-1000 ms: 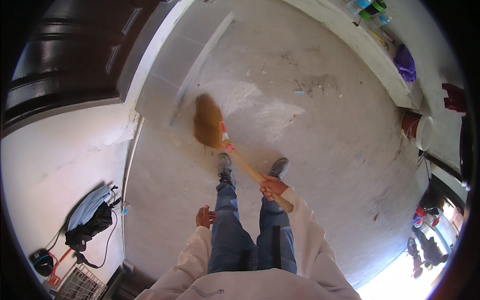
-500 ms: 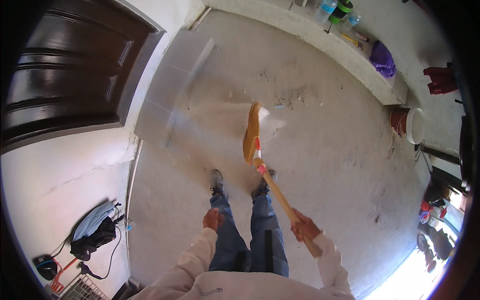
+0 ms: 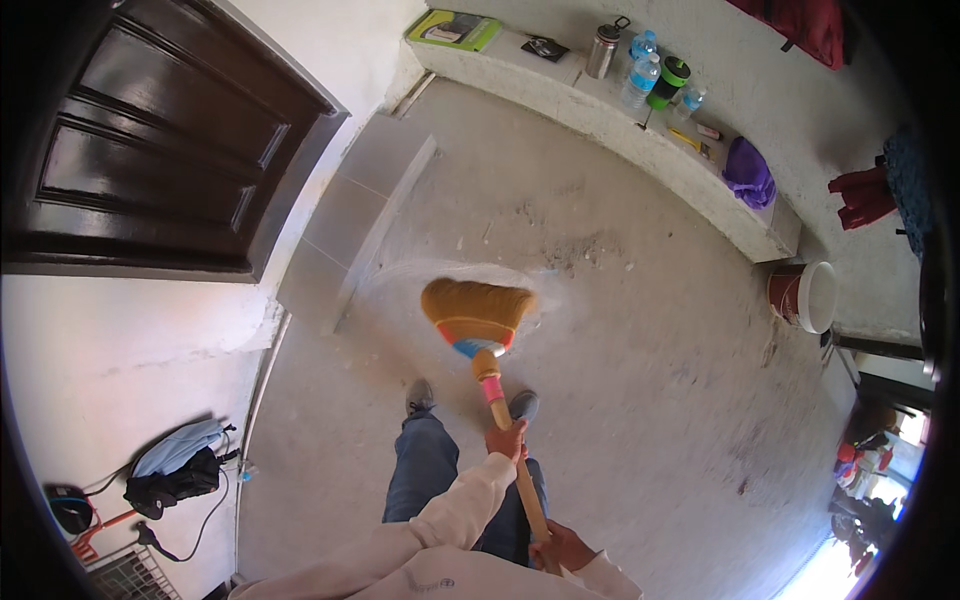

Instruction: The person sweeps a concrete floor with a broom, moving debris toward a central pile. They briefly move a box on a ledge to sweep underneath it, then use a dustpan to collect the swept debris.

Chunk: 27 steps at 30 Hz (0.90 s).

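Note:
A straw broom (image 3: 478, 310) with a wooden handle slants up from my body, its fanned bristles on or just over the dusty concrete floor (image 3: 640, 400) ahead of my shoes. My left hand (image 3: 507, 440) is wrapped round the handle a little below the pink band. Lower down, close to my waist, my right hand (image 3: 562, 549) grips the same handle near its end. Pale dust and bits of debris (image 3: 575, 250) lie on the floor beyond the bristles.
A tiled step (image 3: 340, 220) fronts the dark wooden door (image 3: 150, 150) at left. Along the far ledge (image 3: 560, 95) stand bottles, a steel flask (image 3: 602, 50) and a purple cloth (image 3: 748, 173). A bucket (image 3: 802, 297) lies at right. Bags (image 3: 180, 470) sit by the left wall.
My left hand, free before, now holds the broom handle. The broom head has swung left and turned its broad face into view. My view has tilted up, showing more of the ledge.

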Tool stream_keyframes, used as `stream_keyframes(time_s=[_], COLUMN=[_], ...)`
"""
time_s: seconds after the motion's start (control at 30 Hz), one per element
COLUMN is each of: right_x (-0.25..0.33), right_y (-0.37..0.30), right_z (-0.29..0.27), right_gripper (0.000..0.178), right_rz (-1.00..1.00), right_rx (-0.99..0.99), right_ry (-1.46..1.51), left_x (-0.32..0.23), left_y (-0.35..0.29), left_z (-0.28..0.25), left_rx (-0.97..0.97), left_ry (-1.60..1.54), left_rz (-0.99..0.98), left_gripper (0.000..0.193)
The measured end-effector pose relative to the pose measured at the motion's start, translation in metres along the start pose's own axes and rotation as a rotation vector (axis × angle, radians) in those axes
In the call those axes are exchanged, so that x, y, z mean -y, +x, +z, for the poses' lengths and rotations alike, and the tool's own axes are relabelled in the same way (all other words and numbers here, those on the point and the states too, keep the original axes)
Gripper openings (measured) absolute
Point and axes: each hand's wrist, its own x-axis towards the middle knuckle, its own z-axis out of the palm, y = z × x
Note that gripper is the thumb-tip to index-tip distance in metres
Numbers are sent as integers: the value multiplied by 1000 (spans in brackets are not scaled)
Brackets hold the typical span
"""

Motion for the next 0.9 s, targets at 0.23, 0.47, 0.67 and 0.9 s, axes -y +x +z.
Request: stream_keyframes(time_s=[0.23, 0.47, 0.67, 0.9], right_x=[6, 102, 185, 220], right_y=[81, 238, 372, 482], right_z=[64, 118, 181, 240], right_gripper=[25, 40, 49, 47], right_rz=[-380, -427, -448, -295], right_rx=[-702, -495, -422, -403], right_ry=[-205, 291, 352, 344], left_x=[-34, -167, -275, -323], left_y=[60, 141, 246, 354], left_z=[31, 15, -33, -141], left_rx=[-120, 46, -15, 123], left_ry=[751, 976, 1074, 949], left_rz=[479, 739, 908, 603], left_gripper=[35, 44, 62, 57])
